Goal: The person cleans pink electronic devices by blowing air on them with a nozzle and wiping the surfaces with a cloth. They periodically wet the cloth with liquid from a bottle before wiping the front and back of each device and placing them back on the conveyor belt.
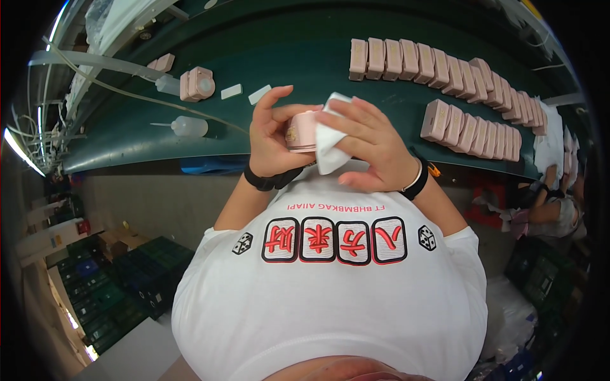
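Note:
In front of my chest, my left hand (268,141) is wrapped round a small pale-pink case (304,130) with gold marking on its side. My right hand (383,145) presses a folded white cloth (330,141) against the right side of that case. Part of the case is hidden behind the cloth and fingers. Just beyond my left hand, two small white blocks (232,91) lie on the green table (267,60).
Long rows of pink cases (406,60) stand at the right, with a nearer row (473,132) below. At the left are more pink pieces (197,84), a clear squeeze bottle (189,126) and a thin hose (146,98). Another person (553,213) sits at the far right.

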`<state>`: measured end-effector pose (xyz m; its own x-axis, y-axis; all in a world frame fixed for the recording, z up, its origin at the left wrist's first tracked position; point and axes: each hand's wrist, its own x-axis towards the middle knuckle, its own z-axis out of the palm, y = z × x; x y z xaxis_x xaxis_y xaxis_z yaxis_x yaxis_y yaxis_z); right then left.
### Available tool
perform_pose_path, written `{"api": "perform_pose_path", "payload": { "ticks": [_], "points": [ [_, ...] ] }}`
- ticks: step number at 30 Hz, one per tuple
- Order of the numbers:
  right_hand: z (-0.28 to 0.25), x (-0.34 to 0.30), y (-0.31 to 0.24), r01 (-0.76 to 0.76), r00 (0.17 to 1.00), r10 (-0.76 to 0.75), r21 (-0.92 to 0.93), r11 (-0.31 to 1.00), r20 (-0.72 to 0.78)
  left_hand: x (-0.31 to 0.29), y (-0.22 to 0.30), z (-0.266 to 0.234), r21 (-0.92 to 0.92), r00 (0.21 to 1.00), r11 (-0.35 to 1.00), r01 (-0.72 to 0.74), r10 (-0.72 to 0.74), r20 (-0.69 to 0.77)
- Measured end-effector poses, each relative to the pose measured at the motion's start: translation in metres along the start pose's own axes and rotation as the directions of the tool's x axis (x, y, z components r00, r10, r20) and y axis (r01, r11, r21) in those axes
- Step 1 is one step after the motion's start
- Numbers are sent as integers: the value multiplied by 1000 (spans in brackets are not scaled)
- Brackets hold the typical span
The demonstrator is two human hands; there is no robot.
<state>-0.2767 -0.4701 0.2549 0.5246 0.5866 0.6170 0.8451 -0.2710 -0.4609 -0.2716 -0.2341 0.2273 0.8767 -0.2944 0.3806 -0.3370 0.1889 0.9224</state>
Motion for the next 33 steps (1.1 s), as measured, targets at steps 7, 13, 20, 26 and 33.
{"api": "perform_pose_path", "payload": {
  "ticks": [7, 13, 20, 26, 33],
  "points": [
    [6, 7, 11, 26, 999, -30, 138, 990, 26, -2, -7, -5, -281, 983, 956, 86, -127, -130],
    [31, -35, 28, -365, 706, 698, 783, 504, -120, 5, -14, -12, -860, 818, 410, 304, -575, 15],
    [19, -2, 32, -195, 668, 652, 761, 618, -359, 1, -29, -9, -889, 781, 139, 436, -548, 298],
    [33, 26, 19, -156, 942, 250, 368, 917, -223, -8, -36, -5, -880, 830, 130, 457, -418, 369],
    [36, 31, -6, 75, 997, -75, 28, 997, -21, -6, -25, 4, -860, 829, 402, 314, -558, 42]
  ]
}}
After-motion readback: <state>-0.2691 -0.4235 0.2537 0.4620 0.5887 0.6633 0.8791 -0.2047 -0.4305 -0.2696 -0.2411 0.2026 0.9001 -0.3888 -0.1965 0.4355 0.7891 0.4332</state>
